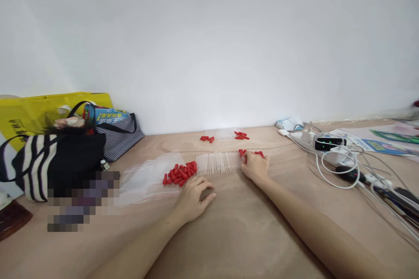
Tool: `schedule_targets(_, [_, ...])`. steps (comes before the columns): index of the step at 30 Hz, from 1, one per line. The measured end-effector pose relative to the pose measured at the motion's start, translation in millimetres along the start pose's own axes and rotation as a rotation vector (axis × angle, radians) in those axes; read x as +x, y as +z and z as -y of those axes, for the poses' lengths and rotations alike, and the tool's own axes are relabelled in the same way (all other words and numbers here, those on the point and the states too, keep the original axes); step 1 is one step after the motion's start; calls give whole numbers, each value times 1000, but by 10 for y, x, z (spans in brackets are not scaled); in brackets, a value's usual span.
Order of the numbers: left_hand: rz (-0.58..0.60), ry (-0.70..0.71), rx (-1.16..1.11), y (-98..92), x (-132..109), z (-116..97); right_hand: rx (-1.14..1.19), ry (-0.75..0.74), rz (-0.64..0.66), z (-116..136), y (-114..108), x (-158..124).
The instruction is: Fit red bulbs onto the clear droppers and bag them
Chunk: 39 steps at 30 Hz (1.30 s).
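A row of thin whitish sticks lies side by side on the wooden table. At the right end of the row is my right hand, its fingers curled down close to a few small red bulb-ended pieces; its fingertips hide whatever is between them. My left hand rests on the table in front of the row, thumb apart from the slightly bent fingers, with nothing held. Just beyond its knuckles, a heap of red bulb-ended pieces sits on clear plastic bags.
Near the wall, two small groups of red pieces lie at either end of a clear bag. Bags, including a black striped one, crowd the left. A power strip with tangled white cables occupies the right.
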<state>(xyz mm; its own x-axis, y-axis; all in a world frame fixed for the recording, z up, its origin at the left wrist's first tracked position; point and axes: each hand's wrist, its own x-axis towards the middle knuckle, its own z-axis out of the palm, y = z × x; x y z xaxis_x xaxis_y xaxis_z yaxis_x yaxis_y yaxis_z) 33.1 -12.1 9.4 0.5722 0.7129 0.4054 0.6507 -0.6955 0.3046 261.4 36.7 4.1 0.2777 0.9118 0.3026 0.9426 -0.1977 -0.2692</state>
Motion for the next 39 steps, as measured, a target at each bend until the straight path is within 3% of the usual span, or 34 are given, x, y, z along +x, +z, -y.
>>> schedule_targets(12, [11,-9,-1,8,-6,20,158,98,-9,-61,-130,32])
schedule_targets(17, [22,-7,0,8,3,25,217,12,-2,-145,-188,31])
schedule_targets(24, [32,-6,2,2,-2,23,123,-81,47,-179,-213,-46])
schedule_targets(39, [50,-28,-18,6,-8,28,-50,-45,84,-149,-120,-124])
